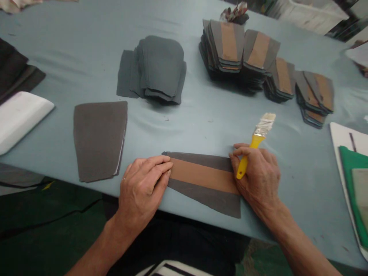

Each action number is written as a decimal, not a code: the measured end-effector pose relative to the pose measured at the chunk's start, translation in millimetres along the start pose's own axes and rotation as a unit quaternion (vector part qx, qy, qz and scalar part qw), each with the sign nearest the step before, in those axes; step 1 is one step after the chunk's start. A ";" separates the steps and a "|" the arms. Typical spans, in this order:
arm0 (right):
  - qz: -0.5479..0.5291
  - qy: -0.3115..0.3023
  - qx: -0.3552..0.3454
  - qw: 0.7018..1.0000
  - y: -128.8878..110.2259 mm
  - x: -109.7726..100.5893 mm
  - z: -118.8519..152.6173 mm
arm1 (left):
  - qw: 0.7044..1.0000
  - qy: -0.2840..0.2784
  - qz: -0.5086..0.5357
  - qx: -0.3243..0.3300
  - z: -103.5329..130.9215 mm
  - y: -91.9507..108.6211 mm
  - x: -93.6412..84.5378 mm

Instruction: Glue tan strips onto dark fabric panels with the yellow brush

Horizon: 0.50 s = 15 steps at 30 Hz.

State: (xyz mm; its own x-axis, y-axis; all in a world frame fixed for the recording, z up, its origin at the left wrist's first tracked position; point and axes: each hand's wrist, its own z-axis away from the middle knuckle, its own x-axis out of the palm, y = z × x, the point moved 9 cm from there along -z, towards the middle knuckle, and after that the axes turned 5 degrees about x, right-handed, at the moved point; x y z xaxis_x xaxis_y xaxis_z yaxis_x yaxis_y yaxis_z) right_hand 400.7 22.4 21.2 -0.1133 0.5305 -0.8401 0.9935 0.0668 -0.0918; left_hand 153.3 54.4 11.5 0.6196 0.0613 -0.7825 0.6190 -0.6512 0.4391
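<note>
A dark grey panel [207, 202] lies at the table's front edge with a brown strip [201, 174] running lengthwise along its middle. At the panel's left end, my left hand [145, 180] is closed, fingers together and bent down on the end of the strip. My right hand [258, 174] grips a paintbrush [253, 147] with a yellow handle and pale bristles pointing up and away. The fingertips of that same hand touch the right end of the panel and strip. A stack of plain dark grey panels [100, 141] lies left of my left hand.
Grey pieces [161, 65] are piled at centre back. Stacks of strip-bearing panels [228, 42] stand at back right. A white, rounded object [24, 117] sits at far left. At the right edge lies a white board [339, 142] with a green piece [352, 172] on it.
</note>
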 end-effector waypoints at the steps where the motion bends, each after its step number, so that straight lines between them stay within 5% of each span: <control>1: 0.004 0.001 0.001 1.000 3.9 -3.0 2.3 | 1.000 0.000 -0.001 -0.001 0.0 -0.1 0.0; 8: -0.098 0.011 0.028 0.995 -11.2 -26.3 13.1 | 1.000 -0.003 -0.017 0.000 -0.2 2.3 -0.8; 15: -0.080 -0.023 -0.008 0.997 -36.8 -13.6 15.9 | 1.000 -0.006 -0.017 -0.002 1.0 2.1 -1.6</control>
State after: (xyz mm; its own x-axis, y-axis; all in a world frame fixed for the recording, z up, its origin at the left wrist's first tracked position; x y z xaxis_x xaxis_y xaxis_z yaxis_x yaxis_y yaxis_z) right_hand 365.9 -0.7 27.5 -0.2688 0.4725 -0.8393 0.9626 0.1616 -0.2173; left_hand 153.1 52.2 13.3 0.5927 0.0746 -0.8020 0.6415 -0.6458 0.4141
